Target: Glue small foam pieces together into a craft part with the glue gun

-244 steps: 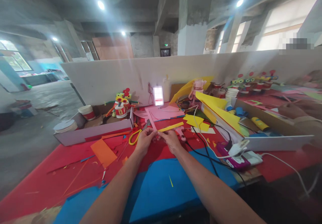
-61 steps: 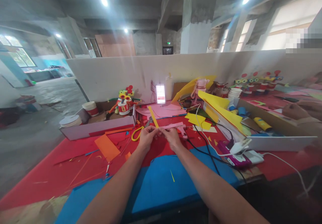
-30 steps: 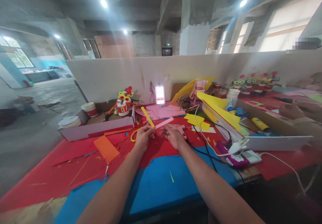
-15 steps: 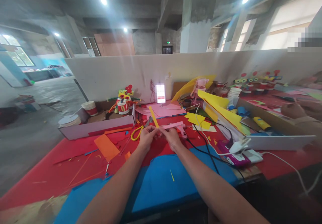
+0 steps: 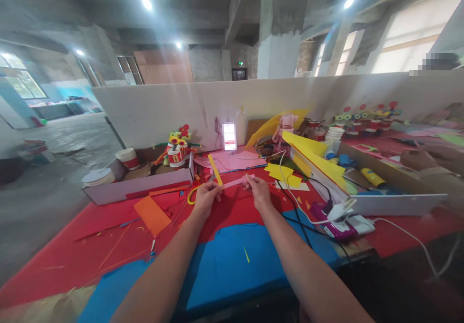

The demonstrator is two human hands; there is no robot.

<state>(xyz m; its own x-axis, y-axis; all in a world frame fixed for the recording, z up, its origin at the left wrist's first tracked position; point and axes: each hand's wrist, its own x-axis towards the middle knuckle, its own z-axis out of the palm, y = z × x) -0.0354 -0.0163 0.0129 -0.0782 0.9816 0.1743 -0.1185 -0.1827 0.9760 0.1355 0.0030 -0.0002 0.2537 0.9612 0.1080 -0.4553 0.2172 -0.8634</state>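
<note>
My left hand [image 5: 205, 199] pinches the corner where a yellow paper strip [image 5: 215, 168] and a pink paper strip [image 5: 234, 183] meet. The yellow strip points up and away from me; the pink one stretches sideways between my hands. With thumb and fingers closed, my right hand [image 5: 259, 192] grips the pink strip's right end. Whether the strips are stuck together cannot be seen under my left fingers. Yellow-handled scissors [image 5: 193, 195] lie just left of my left hand, partly covered by it. Both hands are above the red sheet [image 5: 232, 212] on the table.
An orange paper piece [image 5: 152, 211] lies to the left, and yellow papers [image 5: 284, 174] to the right. Open boxes stand on both sides, the right box [image 5: 398, 205] holding paper rolls. Cables run past a purple power strip [image 5: 335, 221]. A paper-cup figure [image 5: 177, 154] stands at the back left.
My hands have moved apart from the join. My right hand has slid right to the pink strip's far end, uncovering the strip between them. The yellow strip stays in my left hand.
</note>
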